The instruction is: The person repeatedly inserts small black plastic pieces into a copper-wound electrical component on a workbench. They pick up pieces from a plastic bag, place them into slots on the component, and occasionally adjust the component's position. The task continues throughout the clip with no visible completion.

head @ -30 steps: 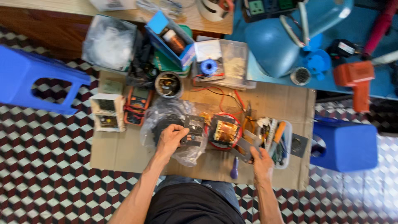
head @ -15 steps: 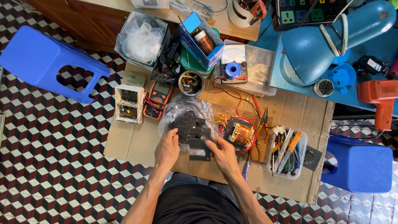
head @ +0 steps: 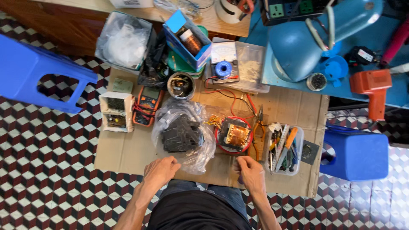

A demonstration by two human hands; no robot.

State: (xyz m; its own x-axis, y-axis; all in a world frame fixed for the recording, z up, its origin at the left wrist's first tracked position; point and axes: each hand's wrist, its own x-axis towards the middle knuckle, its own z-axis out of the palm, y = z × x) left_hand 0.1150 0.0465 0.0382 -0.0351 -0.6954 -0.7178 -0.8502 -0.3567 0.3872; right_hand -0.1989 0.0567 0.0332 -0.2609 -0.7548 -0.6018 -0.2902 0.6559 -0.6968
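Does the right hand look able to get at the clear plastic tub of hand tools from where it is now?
Probably yes. The right hand rests at the near edge of the cardboard sheet, and the clear plastic tub of hand tools stands just beyond and to its right, open on top, with only bare cardboard between them.

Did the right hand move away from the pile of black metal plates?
Yes. The right hand came back toward the body, off the black plates in the plastic bag, to the cardboard's near edge.

The clear plastic bag (head: 187, 132) veils the dark parts inside; the blue stool (head: 32, 72) is cut off at the left edge.
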